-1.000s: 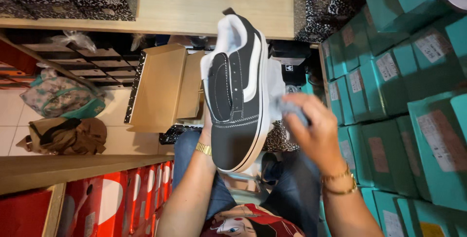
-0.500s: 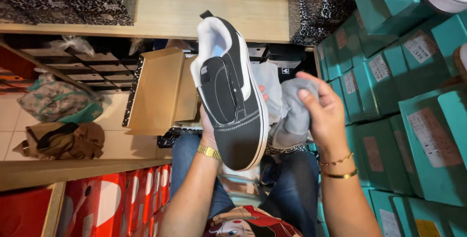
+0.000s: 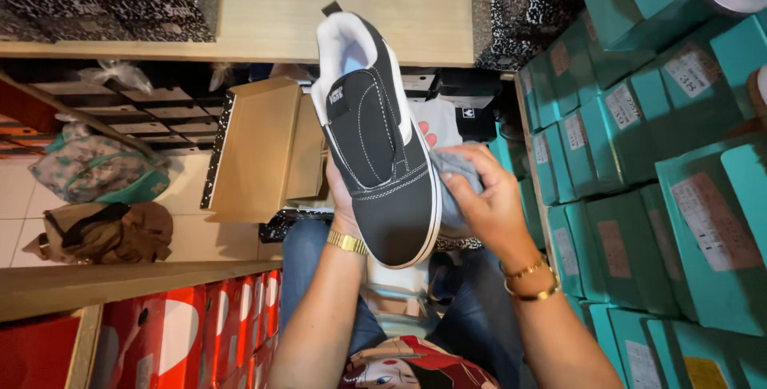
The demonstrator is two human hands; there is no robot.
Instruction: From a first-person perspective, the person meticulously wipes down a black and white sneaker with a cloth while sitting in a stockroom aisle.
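Note:
A black canvas shoe [image 3: 382, 145] with a white lining and white sole edge is held up in front of me, toe toward me. My left hand [image 3: 342, 197] grips it from underneath, mostly hidden behind the shoe; a gold watch sits on that wrist. My right hand [image 3: 487, 201] presses a grey cloth [image 3: 454, 173] against the shoe's right side, by the white sole rim. Gold bracelets circle the right wrist.
An open brown cardboard shoebox [image 3: 264, 149] lies on the floor beyond my knees. Teal shoeboxes [image 3: 639, 165] are stacked along the right, red boxes [image 3: 160, 341] at lower left. A wooden shelf [image 3: 272, 5] runs across the top. Bags [image 3: 100, 197] lie on the tiled floor at left.
The shoe has shifted a little left and up. My right hand with the cloth has moved down along the shoe's right side toward the toe.

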